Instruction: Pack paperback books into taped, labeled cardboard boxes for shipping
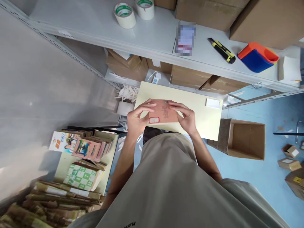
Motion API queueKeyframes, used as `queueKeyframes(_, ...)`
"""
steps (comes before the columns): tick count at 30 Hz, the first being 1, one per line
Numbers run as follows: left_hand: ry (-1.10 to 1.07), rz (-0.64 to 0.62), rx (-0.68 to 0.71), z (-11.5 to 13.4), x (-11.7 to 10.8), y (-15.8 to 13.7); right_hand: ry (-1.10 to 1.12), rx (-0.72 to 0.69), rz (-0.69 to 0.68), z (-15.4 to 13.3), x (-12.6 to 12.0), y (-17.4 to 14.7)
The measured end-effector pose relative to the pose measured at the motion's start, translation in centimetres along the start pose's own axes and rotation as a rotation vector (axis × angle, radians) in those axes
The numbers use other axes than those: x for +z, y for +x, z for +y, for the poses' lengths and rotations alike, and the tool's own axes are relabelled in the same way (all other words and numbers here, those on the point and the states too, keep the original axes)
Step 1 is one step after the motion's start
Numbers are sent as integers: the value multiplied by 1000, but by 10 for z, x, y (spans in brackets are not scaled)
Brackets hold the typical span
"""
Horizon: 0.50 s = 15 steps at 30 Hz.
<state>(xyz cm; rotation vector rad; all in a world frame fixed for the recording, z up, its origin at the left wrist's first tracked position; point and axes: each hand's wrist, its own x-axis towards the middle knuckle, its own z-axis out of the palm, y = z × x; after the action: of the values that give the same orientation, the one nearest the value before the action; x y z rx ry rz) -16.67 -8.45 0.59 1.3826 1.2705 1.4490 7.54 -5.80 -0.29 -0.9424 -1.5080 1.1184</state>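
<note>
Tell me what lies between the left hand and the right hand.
In the head view, a pinkish book with a red-framed patch spans from the left hand to the right hand, which hold its sides.

Soft, fairly bright light is falling from a source out of view, leaving the table (201, 123) palest, while gentle shadow is dimming the wall (47, 79) beside the books (86, 148) and the space under the shelf (152, 36). Faint glare is whitening the wall's lower left, and the floor (247, 174) is darkening toward the upper right. The wide lens is stretching the edges, the lower-left bundles (42, 202) are smearing, and pixel blocks are hiding the phone (186, 39).
</note>
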Motion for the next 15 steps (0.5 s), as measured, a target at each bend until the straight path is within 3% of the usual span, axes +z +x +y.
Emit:
queueKeyframes(4,-59,50,-159,-3,-3,0,-71,107,-5,1,-2,-3)
queueKeyframes(9,20,-82,-203,-3,-15,2,-2,166,41,3,-4,-3)
queueKeyframes(15,22,-84,-265,-6,-18,7,128,264,-87,-1,-10,8)
